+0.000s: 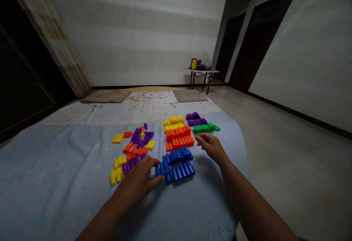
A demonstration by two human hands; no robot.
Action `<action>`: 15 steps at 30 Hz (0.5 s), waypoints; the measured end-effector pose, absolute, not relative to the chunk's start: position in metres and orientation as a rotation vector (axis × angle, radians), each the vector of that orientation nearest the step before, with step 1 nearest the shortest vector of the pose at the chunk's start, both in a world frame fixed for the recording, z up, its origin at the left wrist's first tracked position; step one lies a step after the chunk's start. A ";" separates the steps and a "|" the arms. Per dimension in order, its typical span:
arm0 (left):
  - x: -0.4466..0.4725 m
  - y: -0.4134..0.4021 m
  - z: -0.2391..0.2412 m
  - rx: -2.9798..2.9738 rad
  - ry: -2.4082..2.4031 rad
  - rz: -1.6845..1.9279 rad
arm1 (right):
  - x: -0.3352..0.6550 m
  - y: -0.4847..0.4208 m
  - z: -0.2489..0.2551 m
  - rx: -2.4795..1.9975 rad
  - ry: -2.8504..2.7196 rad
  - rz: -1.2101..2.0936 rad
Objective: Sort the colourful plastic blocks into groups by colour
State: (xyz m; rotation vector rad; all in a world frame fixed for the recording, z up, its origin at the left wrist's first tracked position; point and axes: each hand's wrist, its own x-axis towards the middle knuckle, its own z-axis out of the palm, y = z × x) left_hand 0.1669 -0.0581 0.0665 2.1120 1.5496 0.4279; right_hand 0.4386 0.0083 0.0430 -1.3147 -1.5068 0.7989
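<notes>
Small plastic pieces lie sorted by colour on a light blue sheet (55, 175). Blue rows (178, 164) sit nearest me, orange rows (179, 137) behind them, then yellow (173, 123), purple (195, 120) and green (206, 128). A mixed loose pile (134, 147) of orange, purple and yellow pieces lies to the left. My left hand (140, 180) rests flat, fingers stretched out, fingertips touching the left end of the blue rows. My right hand (210, 145) hovers just in front of the green row, fingers curled loosely; nothing visible in it.
The round bed edge drops to a tiled floor (288, 160) on the right. Two mats (189, 95) lie at the far end. A small table (202, 74) with a colourful bag stands by dark doorways. A curtain (57, 43) hangs at left.
</notes>
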 end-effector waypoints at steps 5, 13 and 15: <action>0.207 -0.062 0.074 2.220 1.447 0.417 | 0.436 0.016 0.024 -1.256 -1.143 0.643; 0.234 -0.055 0.061 2.366 1.458 0.377 | 0.455 0.017 0.006 -1.343 -1.117 0.571; 0.233 -0.054 0.057 2.359 1.463 0.372 | 0.453 0.018 0.006 -1.356 -1.167 0.578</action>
